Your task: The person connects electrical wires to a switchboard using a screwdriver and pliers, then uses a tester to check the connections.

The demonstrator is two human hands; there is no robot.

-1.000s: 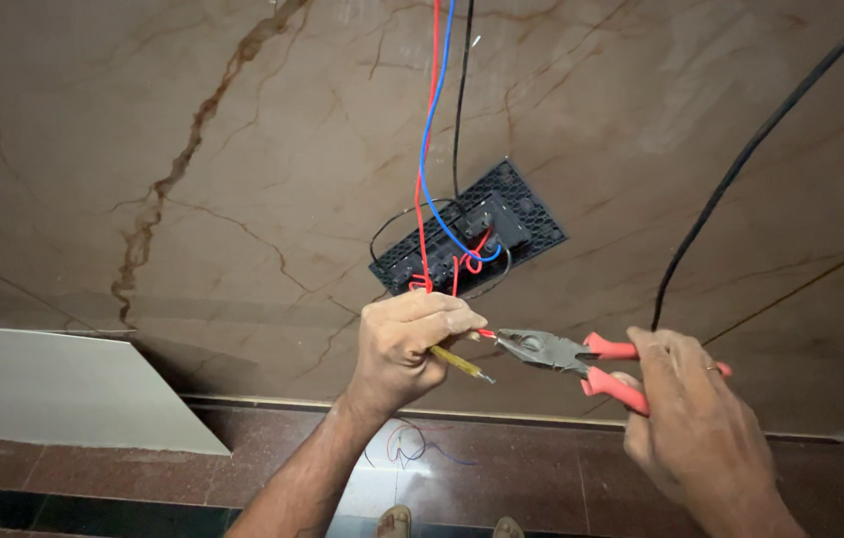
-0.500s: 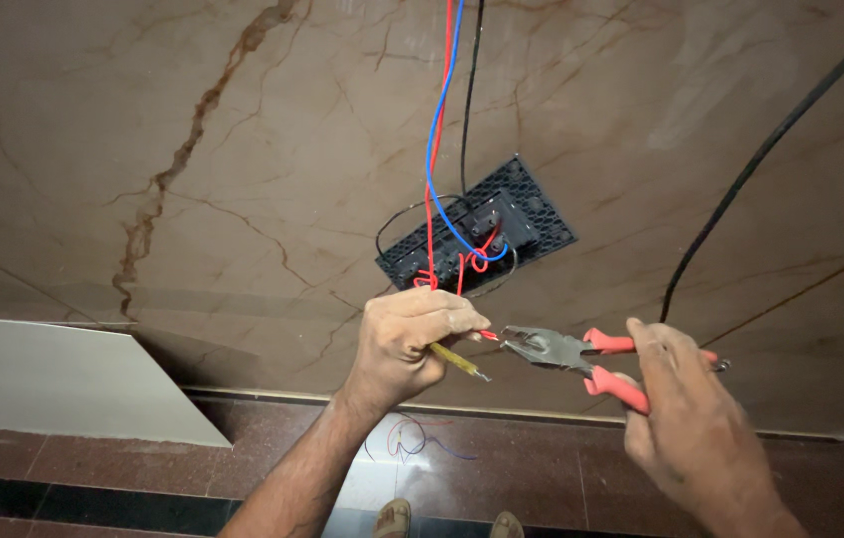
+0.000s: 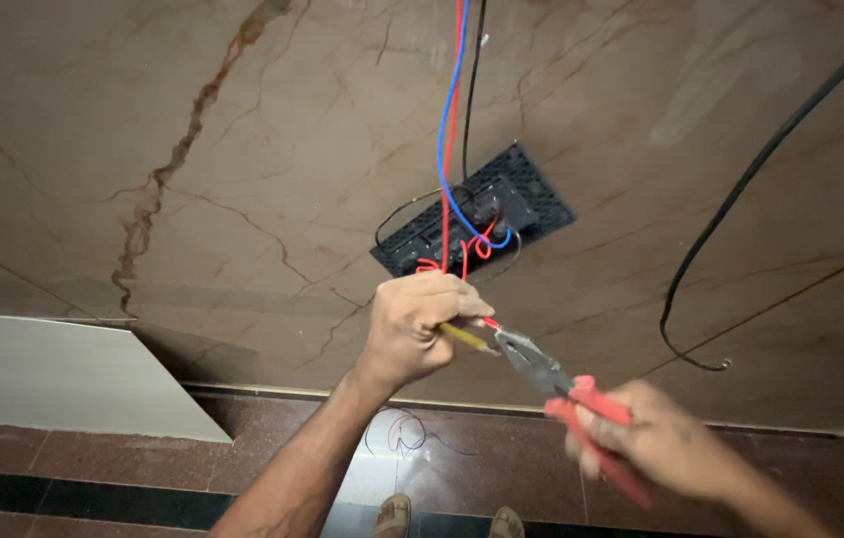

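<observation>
the left hand [image 3: 420,324] is closed in a fist around a red wire [image 3: 452,149] and a yellow wire end [image 3: 464,337], which sticks out of the fist to the right. the red wire comes down the wall from the top, goes in loops near the black box [image 3: 477,214] and then into the fist. its short red tip shows just beside the yellow one, at the nose of the pliers [image 3: 552,379].

the right hand [image 3: 656,443] is closed around the red handles of the pliers, w/ the fingers wrapped on them; the hand is a bit blurred. the grey metal nose of the pliers points up-left and meets the red tip near the left hand. i cannot tell if the nose is pinching the wire or only touching it.

the black box is a grid-like plate set in the brown marble wall [image 3: 193,149], just above the left hand. a blue wire [image 3: 442,139] and a thin black wire [image 3: 472,80] also run down into it. a thicker black cable [image 3: 741,184] hangs on the right, well apart from the hands.

below there is a white board [image 3: 53,374] leaning at left, some thin wire bits [image 3: 407,433] on the floor [image 3: 243,468], and 2 sandals [image 3: 447,518] at the bottom edge.
</observation>
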